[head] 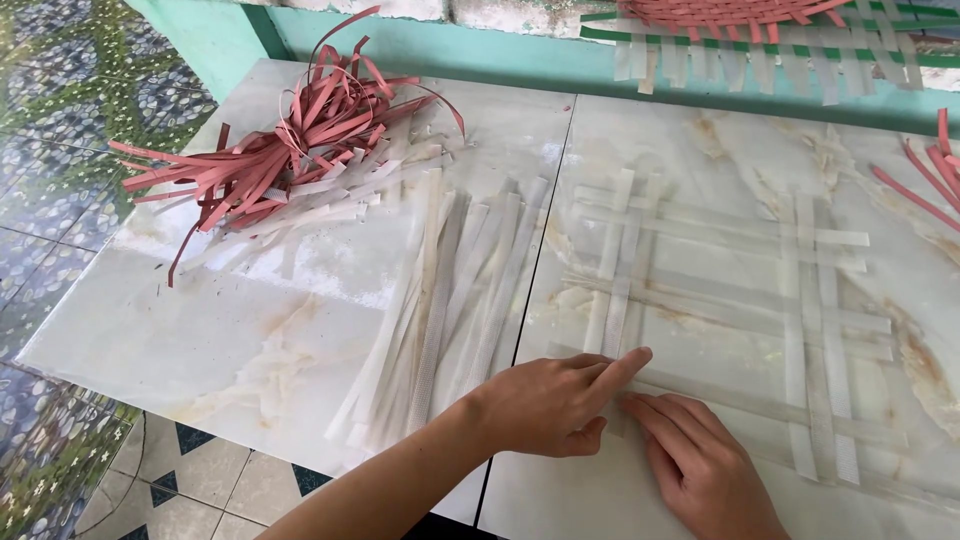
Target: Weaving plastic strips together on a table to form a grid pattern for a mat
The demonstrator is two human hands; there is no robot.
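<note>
Translucent white strips [720, 290] lie crossed in a loose woven grid on the marble tabletop [300, 290]. My left hand [555, 400] rests flat near the grid's lower left corner, index finger stretched out and pressing on a strip. My right hand [700, 465] lies beside it, fingertips pressing the same strip end against the table. The two hands' fingertips almost touch. Neither hand closes around anything. A bundle of loose white strips [450, 300] lies just left of my left hand.
A tangle of red strips [280, 150] sits at the far left of the table. More red strips [930, 175] poke in at the right edge. A partly woven red, white and green mat [760, 30] lies at the back. Patterned floor tiles [60, 120] show on the left.
</note>
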